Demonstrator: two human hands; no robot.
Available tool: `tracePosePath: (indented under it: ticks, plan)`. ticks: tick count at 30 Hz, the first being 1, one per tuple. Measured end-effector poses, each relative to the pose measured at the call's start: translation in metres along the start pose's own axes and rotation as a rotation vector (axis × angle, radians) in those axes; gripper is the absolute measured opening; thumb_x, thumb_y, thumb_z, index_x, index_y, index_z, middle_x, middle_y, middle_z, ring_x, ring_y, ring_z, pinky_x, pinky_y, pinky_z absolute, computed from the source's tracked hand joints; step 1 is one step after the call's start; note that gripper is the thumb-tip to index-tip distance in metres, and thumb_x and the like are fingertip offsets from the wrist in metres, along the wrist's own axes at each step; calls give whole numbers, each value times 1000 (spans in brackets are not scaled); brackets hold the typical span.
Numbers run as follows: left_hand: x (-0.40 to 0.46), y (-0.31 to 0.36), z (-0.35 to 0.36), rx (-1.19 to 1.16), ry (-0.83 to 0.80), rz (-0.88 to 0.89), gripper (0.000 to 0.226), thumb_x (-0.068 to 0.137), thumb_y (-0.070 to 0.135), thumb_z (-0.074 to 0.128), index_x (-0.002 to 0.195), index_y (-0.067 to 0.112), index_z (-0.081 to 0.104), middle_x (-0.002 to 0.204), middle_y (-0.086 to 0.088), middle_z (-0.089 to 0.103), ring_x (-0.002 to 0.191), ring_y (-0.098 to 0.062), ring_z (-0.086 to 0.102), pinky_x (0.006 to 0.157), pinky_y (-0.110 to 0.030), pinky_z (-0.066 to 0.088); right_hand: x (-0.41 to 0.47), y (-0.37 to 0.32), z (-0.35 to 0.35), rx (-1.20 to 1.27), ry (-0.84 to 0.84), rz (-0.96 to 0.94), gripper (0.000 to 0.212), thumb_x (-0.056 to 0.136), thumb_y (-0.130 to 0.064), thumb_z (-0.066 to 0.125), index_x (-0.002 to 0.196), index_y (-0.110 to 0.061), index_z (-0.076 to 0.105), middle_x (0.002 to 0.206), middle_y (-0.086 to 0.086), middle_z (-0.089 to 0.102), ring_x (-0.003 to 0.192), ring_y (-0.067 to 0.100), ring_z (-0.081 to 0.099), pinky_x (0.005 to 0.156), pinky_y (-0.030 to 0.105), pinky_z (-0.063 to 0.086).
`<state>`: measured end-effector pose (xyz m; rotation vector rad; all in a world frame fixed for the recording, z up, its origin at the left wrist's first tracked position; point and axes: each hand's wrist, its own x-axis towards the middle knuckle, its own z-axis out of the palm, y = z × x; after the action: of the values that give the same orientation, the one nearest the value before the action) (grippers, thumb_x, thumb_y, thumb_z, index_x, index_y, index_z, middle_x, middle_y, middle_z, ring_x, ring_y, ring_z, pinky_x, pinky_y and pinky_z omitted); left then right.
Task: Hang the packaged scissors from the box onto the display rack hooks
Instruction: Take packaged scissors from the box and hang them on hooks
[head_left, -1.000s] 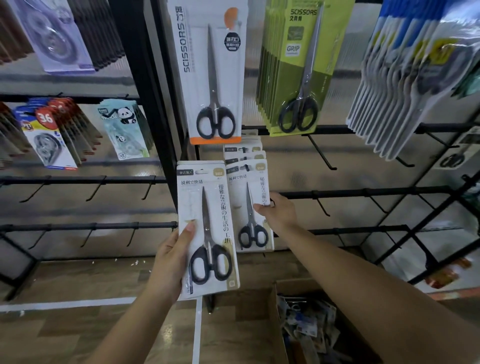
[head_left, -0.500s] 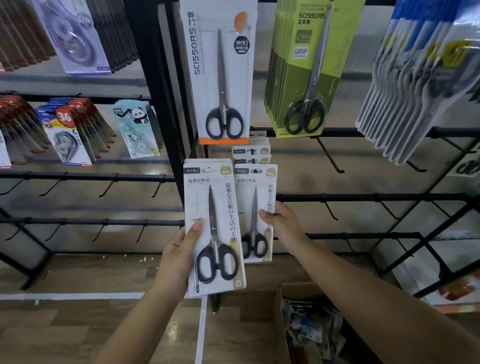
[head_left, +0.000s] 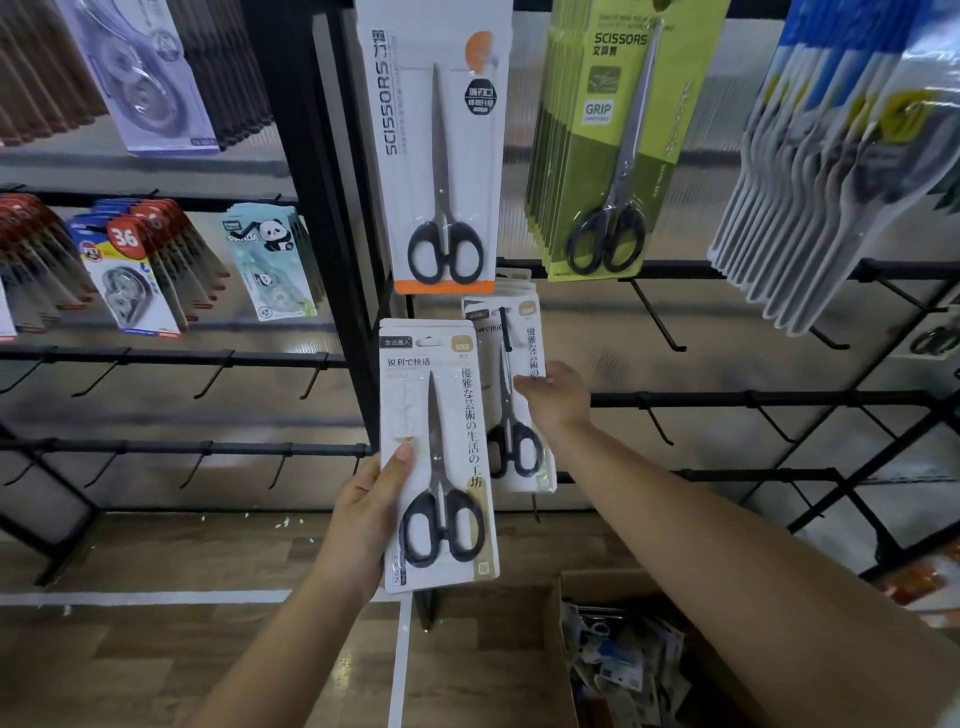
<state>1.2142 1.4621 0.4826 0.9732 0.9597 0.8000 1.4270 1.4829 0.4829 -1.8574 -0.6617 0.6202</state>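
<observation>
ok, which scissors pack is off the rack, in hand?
The white pack in the left hand, held clear of the hooks. The right hand only holds the matching pack that hangs behind it.

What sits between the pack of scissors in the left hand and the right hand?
In the head view, a second scissors pack, hanging on a rack hook, lies between the held pack in the left hand and the right hand, which touches its edge.
</observation>
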Motion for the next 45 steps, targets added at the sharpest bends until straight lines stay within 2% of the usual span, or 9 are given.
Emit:
tracePosePath:
  ticks: [5,9,14,17,22,28,37,42,45]
  plan:
    - [-1,0,-2,-9,-27,-15,33,90,32,56,114,10,62,98,-13,73,87,-30,71,69,-35,58,10,0,2,-229,-94,102,14,90,-22,54,84,-11,47,84,5,53,70,16,50,51,23,34]
    - [-1,-2,-5,-28,-28,7,29,89,26,57,113,11,62,100,-13,73,89,-30,70,73,-37,58,1,5,-1,-390,-124,39,44,87,-21,62,125,-8,43,122,10,51,109,29,53,71,27,42]
    - [-1,-7,-4,11,-11,60,34,76,26,66,107,12,65,97,-10,73,84,-24,71,63,-27,56,-51,3,-16,111,-407,30,32,92,-41,54,112,-16,59,104,0,66,95,16,62,81,31,49]
    - [1,-10,0,35,-7,74,20,81,15,64,100,13,66,92,-6,74,81,-20,71,68,-30,58,-67,6,-22,96,-636,-43,19,85,-22,67,105,-21,65,99,-8,69,89,8,66,79,22,52]
    - [-2,-13,1,39,-2,78,14,90,19,56,95,10,65,83,-8,74,72,-19,72,58,-26,57,-67,12,-35,228,-478,-42,23,80,2,68,100,-9,68,88,-6,70,74,2,68,63,13,51]
    - [2,-13,-7,0,52,77,17,85,19,62,98,11,70,93,-11,74,85,-24,69,80,-37,55,-56,23,-41,105,-269,-13,4,82,-8,69,86,-8,70,88,7,70,84,19,64,85,38,52]
    - [6,-16,-13,5,61,54,16,86,18,63,99,12,70,95,-13,73,94,-35,67,90,-50,50,-53,30,-35,142,-185,-26,8,83,-11,69,89,-6,69,97,16,70,82,19,62,73,25,49]
    - [8,-17,-13,26,71,60,14,85,18,64,95,12,71,94,-14,73,93,-33,67,89,-46,51,-48,28,-35,137,-181,-51,9,85,-10,67,82,-19,68,82,-4,68,76,10,62,68,19,47]
    - [10,-18,-13,28,72,62,12,85,17,65,93,12,72,94,-14,73,91,-31,67,90,-45,51,-43,32,-31,99,-158,-36,9,84,-12,68,87,-4,68,75,2,64,68,10,57,62,19,42]
